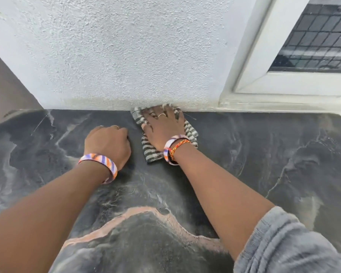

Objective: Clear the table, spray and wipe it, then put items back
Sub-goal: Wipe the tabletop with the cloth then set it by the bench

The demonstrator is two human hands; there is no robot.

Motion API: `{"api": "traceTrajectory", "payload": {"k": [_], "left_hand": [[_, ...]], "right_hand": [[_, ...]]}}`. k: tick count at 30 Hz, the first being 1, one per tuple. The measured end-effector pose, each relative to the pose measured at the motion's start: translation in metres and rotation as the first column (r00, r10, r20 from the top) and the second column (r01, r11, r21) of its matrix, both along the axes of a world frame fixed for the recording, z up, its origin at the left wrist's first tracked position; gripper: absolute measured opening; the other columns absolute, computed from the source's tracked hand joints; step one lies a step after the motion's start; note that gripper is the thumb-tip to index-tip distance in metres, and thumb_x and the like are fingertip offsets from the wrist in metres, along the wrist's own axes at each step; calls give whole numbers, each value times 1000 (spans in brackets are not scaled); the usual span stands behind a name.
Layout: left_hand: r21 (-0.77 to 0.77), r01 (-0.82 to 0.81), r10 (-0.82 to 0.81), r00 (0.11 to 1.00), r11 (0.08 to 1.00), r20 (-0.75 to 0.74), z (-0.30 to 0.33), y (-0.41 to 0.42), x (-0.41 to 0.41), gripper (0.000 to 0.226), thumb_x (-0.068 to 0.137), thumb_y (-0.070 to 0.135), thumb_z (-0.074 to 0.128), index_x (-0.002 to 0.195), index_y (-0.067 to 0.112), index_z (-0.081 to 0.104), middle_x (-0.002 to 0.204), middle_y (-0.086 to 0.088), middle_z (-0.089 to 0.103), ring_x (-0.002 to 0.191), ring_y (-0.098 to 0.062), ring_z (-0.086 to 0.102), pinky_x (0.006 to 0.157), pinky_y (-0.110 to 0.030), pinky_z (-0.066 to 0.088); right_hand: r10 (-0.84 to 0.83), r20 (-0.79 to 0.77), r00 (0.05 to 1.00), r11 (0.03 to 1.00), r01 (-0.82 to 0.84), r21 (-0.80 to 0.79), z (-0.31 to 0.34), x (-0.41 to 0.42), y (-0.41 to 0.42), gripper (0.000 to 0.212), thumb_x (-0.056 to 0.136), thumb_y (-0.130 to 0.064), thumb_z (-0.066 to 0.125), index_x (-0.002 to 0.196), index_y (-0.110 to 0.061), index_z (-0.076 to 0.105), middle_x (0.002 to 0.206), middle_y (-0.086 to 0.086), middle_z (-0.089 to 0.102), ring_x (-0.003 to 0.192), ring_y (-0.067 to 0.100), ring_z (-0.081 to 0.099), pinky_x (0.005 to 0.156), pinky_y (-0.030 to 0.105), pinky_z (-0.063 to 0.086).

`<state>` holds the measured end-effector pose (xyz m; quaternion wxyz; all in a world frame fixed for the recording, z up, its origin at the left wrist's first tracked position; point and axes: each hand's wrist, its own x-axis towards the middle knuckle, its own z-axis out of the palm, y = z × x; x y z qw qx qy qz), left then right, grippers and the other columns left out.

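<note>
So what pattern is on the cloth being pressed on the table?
The cloth has dark grey and white zigzag stripes, seen in the head view under the right hand.

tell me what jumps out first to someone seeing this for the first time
The right hand lies flat on a striped cloth, pressing it onto the dark marbled table right where the tabletop meets the white textured wall. Beside it the left hand rests on the table with fingers curled, holding nothing. Both wrists wear bright striped bracelets.
</note>
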<state>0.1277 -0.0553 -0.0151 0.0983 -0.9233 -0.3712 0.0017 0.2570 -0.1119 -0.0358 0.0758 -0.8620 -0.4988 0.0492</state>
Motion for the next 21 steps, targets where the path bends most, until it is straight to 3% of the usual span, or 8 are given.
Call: {"api": "traceTrajectory", "payload": {"k": [3,5,8,10,15,21], "left_hand": [[4,-6,6,1000,1000,-8,4,-4,3,33,95,18,32,106,14,63,111,-6,66,104,-29,59,89,-30,40],[-6,-10,10,1000,1000,-5,5,-4,3,34,95,19,32,107,14,64,112,-6,66,105,-29,60,93,-31,39],[-33,6,-6,1000,999,0,3,-3,0,36,95,21,31,109,16,64,115,-5,66,104,-28,61,101,-32,35],[-67,10,-9,1000,998,1,2,2,-3,38,95,24,31,110,16,65,117,-5,65,106,-27,61,107,-35,30],[-243,21,21,986,970,166,1,13,-23,34,95,26,37,113,18,64,129,1,59,124,-22,50,116,-43,8],[-329,-96,217,910,939,354,4,56,-71,28,91,25,47,112,19,64,132,-1,56,128,-23,44,110,-38,17]], "right_hand": [[-3,1,1000,1000,3,5,-1,21,-32,49,99,-38,25,147,-41,17,158,-8,13,147,22,6,115,57,-2],[-210,-8,978,978,210,10,-4,40,-64,49,98,-38,22,147,-41,14,159,-10,11,147,22,4,114,60,-4],[-563,-7,826,826,563,-28,-7,66,-108,52,97,-41,20,148,-38,10,160,-6,7,147,30,-6,111,63,-10],[-639,-1,770,768,637,-62,-6,69,-115,54,97,-42,20,149,-35,9,160,-3,4,146,32,-11,110,62,-13],[-545,17,838,837,545,-39,-3,39,-78,55,97,-40,21,150,-27,11,160,2,6,147,30,-3,116,55,-4],[-276,6,961,961,276,24,-4,-46,25,56,98,-40,23,151,-27,9,160,2,5,147,27,-1,117,50,-4]]}}
